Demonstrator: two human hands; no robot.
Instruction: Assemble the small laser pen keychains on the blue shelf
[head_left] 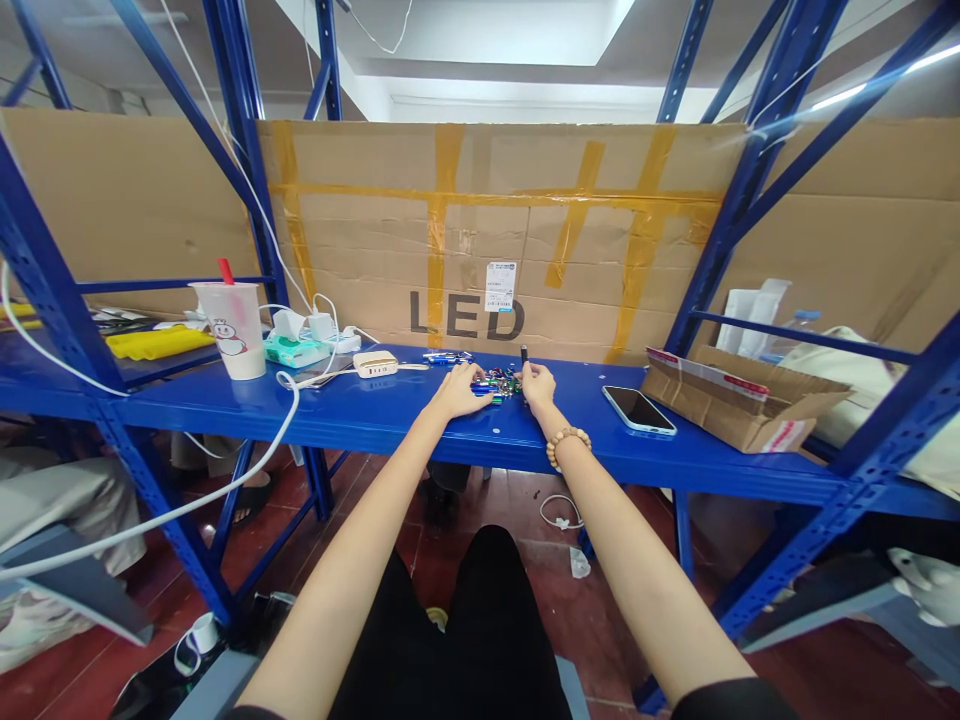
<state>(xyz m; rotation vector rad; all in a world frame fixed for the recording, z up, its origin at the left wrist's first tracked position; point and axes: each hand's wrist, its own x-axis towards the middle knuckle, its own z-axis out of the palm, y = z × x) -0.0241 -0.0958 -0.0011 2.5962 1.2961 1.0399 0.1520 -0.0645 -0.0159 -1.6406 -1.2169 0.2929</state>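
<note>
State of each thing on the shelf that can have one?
Left hand: open, palm down, beside pile of small coloured parts.
Right hand: pinching small dark cylinder, held upright.
Phone: lying flat, screen dark.
Cardboard box: open, flaps up.
Plastic cup: upright, red straw in it.
Power strip: white adapters plugged in.

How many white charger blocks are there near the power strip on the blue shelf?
2: one white charger block at left, another to its right, both just above the green tissue packet, beside the power strip.
</note>
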